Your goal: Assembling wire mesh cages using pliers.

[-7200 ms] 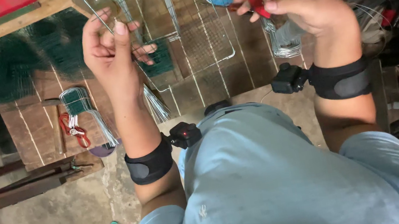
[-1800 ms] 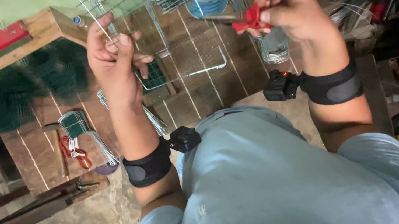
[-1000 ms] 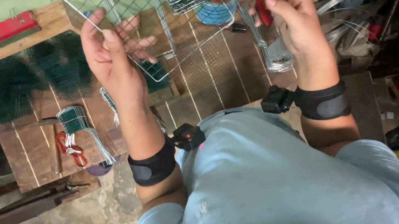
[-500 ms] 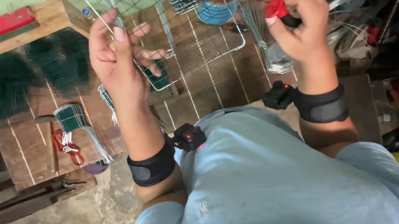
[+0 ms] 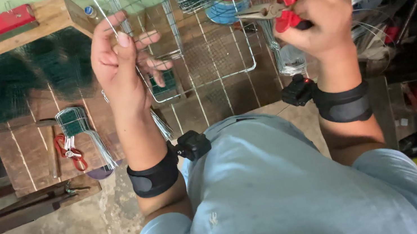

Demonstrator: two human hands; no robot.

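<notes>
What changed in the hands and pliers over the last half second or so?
The right hand turned the red-handled pliers from roughly upright to level, their nose now pointing left toward the wire mesh panel. The left hand kept its pinch on the panel's wire. The second pair of pliers stayed on the wooden bench.

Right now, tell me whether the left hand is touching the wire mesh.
Touching. The head view shows the left hand pinching a wire of the wire mesh between thumb and fingers.
</notes>
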